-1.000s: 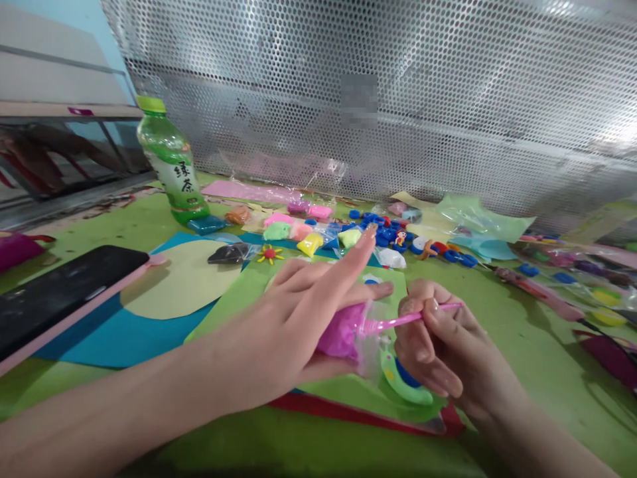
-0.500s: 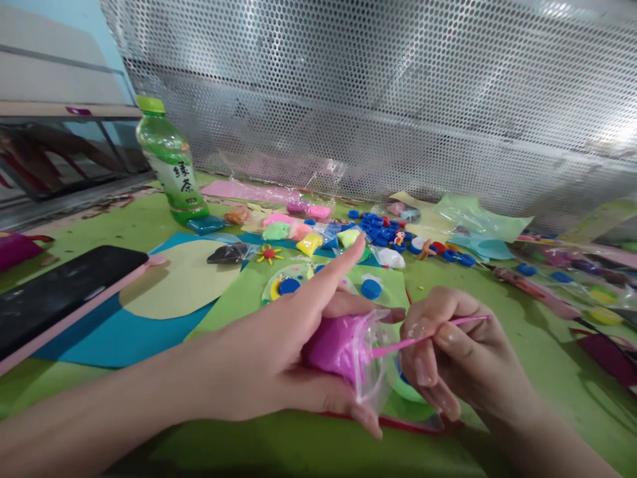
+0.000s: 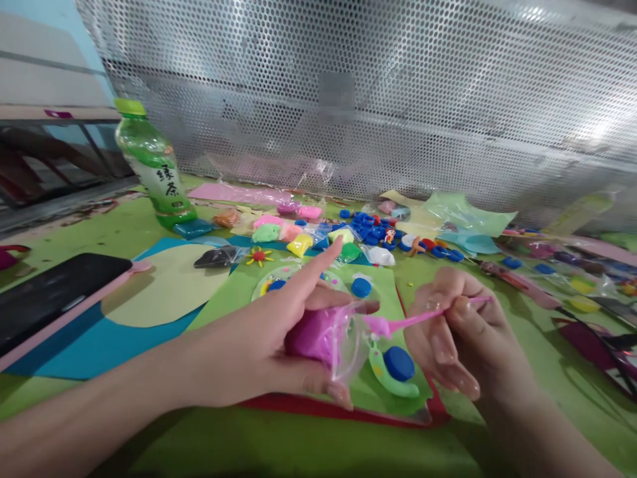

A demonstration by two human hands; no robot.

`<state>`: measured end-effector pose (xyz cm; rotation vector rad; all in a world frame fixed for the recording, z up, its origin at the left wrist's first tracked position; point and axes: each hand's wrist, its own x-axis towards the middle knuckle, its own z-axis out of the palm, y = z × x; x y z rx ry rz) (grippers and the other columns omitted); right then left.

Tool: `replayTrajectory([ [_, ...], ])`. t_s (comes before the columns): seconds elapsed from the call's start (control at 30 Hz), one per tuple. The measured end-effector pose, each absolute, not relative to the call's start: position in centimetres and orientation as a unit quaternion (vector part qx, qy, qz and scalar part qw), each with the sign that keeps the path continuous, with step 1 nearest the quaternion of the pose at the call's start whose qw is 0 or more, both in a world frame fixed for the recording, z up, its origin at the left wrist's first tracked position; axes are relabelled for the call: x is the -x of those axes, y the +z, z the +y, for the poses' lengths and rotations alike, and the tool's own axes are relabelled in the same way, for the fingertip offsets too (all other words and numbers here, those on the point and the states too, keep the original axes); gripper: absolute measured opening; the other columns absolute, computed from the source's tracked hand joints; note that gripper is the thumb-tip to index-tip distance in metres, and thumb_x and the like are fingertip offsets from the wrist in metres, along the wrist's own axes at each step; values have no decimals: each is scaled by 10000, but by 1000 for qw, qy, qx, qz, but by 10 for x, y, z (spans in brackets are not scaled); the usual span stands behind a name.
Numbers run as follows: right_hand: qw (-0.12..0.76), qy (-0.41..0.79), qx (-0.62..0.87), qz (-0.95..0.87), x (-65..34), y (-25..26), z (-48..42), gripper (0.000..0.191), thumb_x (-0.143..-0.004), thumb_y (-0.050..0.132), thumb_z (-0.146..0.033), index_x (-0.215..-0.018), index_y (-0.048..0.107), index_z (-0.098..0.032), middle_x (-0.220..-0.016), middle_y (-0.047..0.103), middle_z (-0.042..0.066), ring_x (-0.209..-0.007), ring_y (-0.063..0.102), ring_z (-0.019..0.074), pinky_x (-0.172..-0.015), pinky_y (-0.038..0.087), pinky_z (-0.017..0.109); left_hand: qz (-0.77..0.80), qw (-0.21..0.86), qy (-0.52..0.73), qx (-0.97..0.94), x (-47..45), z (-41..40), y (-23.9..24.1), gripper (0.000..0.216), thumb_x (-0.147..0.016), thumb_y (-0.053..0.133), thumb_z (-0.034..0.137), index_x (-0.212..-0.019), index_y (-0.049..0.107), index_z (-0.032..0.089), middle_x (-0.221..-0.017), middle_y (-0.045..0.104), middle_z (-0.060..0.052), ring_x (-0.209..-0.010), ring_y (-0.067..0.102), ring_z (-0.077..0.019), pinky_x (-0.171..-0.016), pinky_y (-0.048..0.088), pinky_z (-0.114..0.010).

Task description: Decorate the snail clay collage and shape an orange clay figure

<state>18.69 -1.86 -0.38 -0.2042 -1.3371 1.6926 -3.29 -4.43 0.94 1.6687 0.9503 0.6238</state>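
My left hand is wrapped around a small clear bag of purple clay, its mouth facing right and its index finger pointing up and away. Between the fingertips of my right hand is a thin pink clay tool, with a lump of purple clay on its left tip, just outside the bag. Beneath the hands lies a green sheet bearing a light green clay snail with a blue bottle cap as its shell. Part of the sheet is hidden by my left hand.
A green tea bottle stands at the back left, with a phone nearer me. Bagged clay pieces and blue caps lie beyond the sheet. A perforated metal panel rises behind; a pink-handled tool lies right.
The pink tool has come out of the bag with purple clay on its tip. My hands have moved apart, uncovering the snail on the sheet. The view has shifted slightly.
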Motion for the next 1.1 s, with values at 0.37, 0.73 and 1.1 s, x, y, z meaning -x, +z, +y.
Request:
replayTrajectory([
  [0.37,524,614,72,-585,-195,-2,-10,107,-845,567,-165,-884,658,-206,-693,665,2,-459,593,59,-419,498,146,494,452,225,-708,34,-36,16,1077,-675,684,446,-1384,-123,385,-1329,502,10,-1022,576,-234,-929,429,-374],
  [0.73,497,560,62,-660,-198,-5,-7,204,-840,531,-71,-964,655,-174,-801,675,47,-586,641,96,-493,555,191,494,448,290,-687,33,-30,12,1040,-655,692,480,-1401,-29,394,-1328,504,0,-1146,524,-271,-969,425,-422],
  [1.1,493,504,100,-703,-196,-3,-9,202,-824,539,-55,-947,665,-153,-763,656,48,-578,619,91,-502,546,199,465,499,312,-662,35,-32,15,1036,-622,744,406,-1391,50,424,-1327,508,30,-1092,556,-260,-849,494,-329],
])
